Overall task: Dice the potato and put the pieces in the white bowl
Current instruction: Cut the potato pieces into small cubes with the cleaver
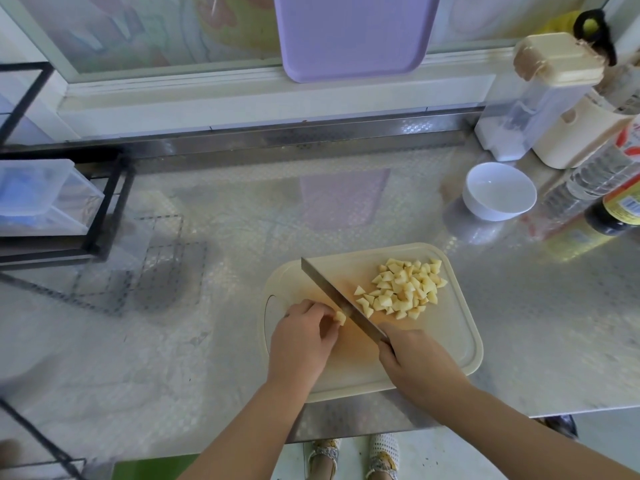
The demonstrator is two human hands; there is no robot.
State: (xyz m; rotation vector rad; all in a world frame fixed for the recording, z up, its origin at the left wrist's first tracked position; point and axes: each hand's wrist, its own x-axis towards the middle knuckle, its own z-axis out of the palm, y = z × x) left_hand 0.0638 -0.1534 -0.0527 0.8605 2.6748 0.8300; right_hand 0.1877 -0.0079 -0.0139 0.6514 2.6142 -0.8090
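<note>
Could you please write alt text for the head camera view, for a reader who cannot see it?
A person's right hand holds a long steel knife over a cream plastic cutting board while the left hand steadies the last small potato piece. A pile of diced potato lies right of the blade; the round white bowl behind on the steel counter is empty.

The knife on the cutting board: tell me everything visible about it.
The long, straight-edged metal knife has a dull grey blade with a squared-off tip. It lies diagonally across the cream plastic cutting board, tip pointing away and to the left. The right hand wraps its handle, hiding it. The blade stands on edge beside the small potato piece pinched by the left hand, with the pile of pale yellow potato cubes on its other side.
</note>
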